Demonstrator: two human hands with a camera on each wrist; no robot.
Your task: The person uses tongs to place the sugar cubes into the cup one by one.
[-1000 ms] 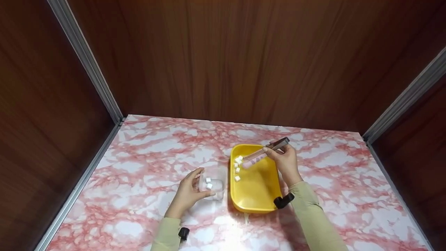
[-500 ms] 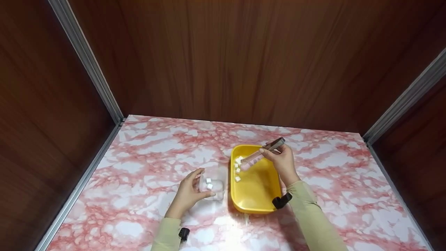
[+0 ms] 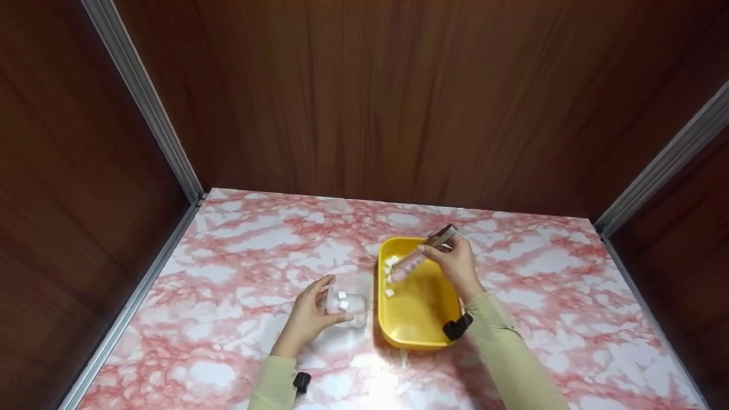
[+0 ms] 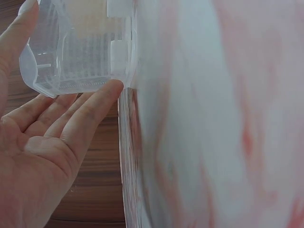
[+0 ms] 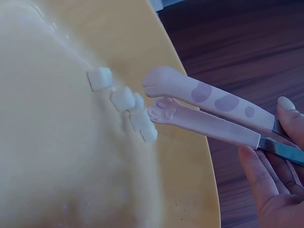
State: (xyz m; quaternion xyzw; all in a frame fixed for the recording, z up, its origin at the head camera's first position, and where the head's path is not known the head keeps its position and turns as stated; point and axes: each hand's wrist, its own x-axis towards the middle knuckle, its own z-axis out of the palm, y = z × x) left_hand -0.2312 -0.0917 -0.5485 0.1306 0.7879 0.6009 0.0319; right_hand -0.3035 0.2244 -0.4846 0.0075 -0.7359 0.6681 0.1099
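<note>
My left hand (image 3: 307, 316) holds a clear plastic container (image 4: 88, 61), thumb on one side and fingers on the other, on the table. Two white cubes (image 3: 343, 305) show inside it. My right hand (image 3: 454, 266) grips pink paw-shaped tongs (image 5: 213, 98) with metal ends, reaching over a yellow tray (image 3: 421, 324). In the right wrist view the tong arms are slightly apart, with nothing between their tips. Several white cubes (image 5: 123, 99) lie along the tray's left side, right by those tips. Whether the lower tip touches a cube, I cannot tell.
The table (image 3: 228, 273) has a red-and-white marbled top. Dark wooden panels (image 3: 364, 102) rise behind and at both sides, with grey metal strips (image 3: 148, 108) at the corners. The tray stands just right of the clear container.
My right hand and the tongs have shifted left and slightly down, bringing the tips closer to the cubes in the tray. The left hand and the container have stayed put.
</note>
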